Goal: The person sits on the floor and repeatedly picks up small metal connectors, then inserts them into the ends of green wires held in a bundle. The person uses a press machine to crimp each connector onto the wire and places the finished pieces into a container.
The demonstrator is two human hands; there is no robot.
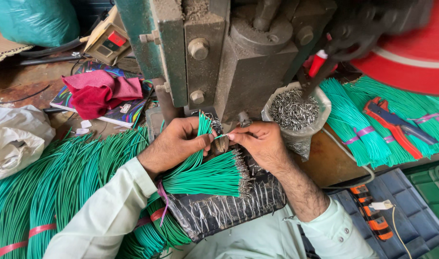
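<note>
Both hands (178, 141) pinched on green wires (205, 125)

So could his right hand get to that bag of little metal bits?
Probably yes. The right hand pinches one green wire at the machine, and the bag of metal bits sits open just beside it, with nothing lying between them.

Matt green plastic-coated wires (205, 175), shiny metal terminals (294, 108), gritty dull metal press (243, 57), red cloth (102, 91)
</note>
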